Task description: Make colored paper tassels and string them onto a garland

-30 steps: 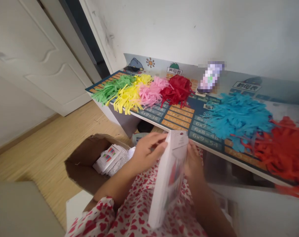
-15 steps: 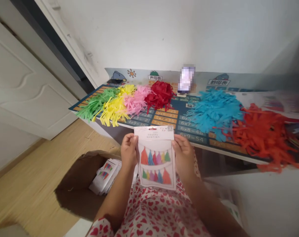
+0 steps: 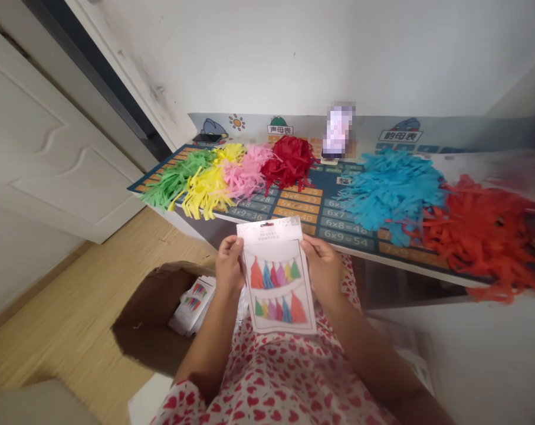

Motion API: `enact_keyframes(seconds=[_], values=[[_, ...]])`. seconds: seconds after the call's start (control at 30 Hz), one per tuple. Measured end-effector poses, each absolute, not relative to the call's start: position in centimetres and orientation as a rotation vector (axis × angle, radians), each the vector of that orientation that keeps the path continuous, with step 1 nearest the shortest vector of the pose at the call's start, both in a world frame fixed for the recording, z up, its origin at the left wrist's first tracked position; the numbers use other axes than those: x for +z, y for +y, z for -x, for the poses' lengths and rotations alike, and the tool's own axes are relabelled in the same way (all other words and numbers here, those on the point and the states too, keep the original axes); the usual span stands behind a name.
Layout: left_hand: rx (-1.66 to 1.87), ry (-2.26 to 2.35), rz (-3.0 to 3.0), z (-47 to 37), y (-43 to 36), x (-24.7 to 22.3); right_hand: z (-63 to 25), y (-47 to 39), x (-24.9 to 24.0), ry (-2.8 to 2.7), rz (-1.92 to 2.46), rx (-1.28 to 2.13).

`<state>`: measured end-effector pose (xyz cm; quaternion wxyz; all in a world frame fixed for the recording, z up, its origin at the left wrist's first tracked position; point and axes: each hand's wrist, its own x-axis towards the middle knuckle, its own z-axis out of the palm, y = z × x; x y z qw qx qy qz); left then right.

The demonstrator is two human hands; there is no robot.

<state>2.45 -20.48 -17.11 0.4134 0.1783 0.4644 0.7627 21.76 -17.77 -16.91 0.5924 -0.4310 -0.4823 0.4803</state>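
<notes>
A white tassel bunting packet (image 3: pixel 278 277) is held upright above my lap, its printed front with two rows of coloured tassels facing me. My left hand (image 3: pixel 230 264) grips its left edge near the top, thumb in front. On the opposite edge my right hand (image 3: pixel 324 267) pinches it the same way. Beyond the packet, heaps of paper tassels lie along the desk: green (image 3: pixel 179 177), yellow (image 3: pixel 205 192), pink (image 3: pixel 247 172), dark red (image 3: pixel 289 162), blue (image 3: pixel 393 189) and orange-red (image 3: pixel 488 230).
The desk's mat (image 3: pixel 289 203) carries printed sums. A phone (image 3: pixel 338 131) with a blurred screen stands against the wall; another dark phone (image 3: pixel 207 139) lies at the back left. On the floor at left, an open cardboard box (image 3: pixel 138 321) contains several printed packets (image 3: pixel 191 304).
The packet's top has tilted a little to the left, with both hands keeping their hold. The whole view has shifted slightly.
</notes>
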Motion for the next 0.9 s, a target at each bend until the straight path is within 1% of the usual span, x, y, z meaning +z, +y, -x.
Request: enact_keyframes(seconds=[0.13,0.27,0.43,0.6,0.7,0.8,0.9], values=[[1.89,1.137,-0.43,-2.2,-20.3,-17.4,-21.7,-19.2,-15.8,-1.117,0.947,1.129],[1.852,1.095,-0.422,-2.3,-20.2,-17.7,-21.4,-20.6,-14.6,-1.14,0.832,1.233],[1.844,1.078,-0.4,-2.2,-20.1,-18.2,-21.4,-20.5,-14.9,-1.157,0.794,1.326],[1.832,1.075,-0.398,-2.0,-20.1,-18.5,-22.3,-20.3,-15.2,-1.496,0.826,1.122],[1.837,1.079,-0.409,-2.2,-20.1,-18.5,-22.6,-20.4,-14.9,-1.685,0.805,0.884],[1.886,1.087,-0.429,-2.3,-20.4,-18.4,-22.5,-20.3,-14.6,-1.747,0.769,0.689],[1.966,1.092,-0.452,-2.2,-20.6,-18.5,-22.2,-20.3,-14.6,-1.698,0.754,0.681]])
